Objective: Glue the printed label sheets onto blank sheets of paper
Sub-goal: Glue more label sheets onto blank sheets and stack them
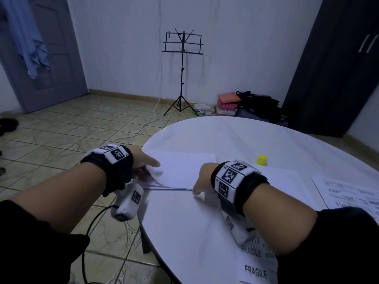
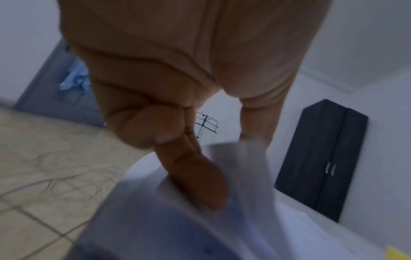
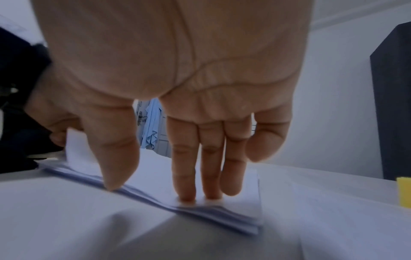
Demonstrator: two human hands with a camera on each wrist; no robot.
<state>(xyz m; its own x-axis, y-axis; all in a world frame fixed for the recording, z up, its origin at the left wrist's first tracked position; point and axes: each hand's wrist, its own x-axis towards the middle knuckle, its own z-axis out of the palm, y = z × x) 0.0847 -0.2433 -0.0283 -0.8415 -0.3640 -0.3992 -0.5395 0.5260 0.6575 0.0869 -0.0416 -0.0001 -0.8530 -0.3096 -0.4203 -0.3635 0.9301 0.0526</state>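
Tiled floor lies left of a round white worktop point(image 1: 235, 136). At its left edge the left hand point(image 1: 143, 162) pinches the lifted corner of a stack of blank sheets point(image 1: 184, 169), thumb on top. The right hand point(image 1: 202, 180), fingers straight, presses the stack's near edge down. Farther right stands a yellow-capped glue stick point(image 1: 262, 159); printed label sheets point(image 1: 256, 263) lie near right.

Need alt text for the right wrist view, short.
A right hand presses straight fingertips onto a stack of blank paper on a white table. A yellow cap shows at the right edge.
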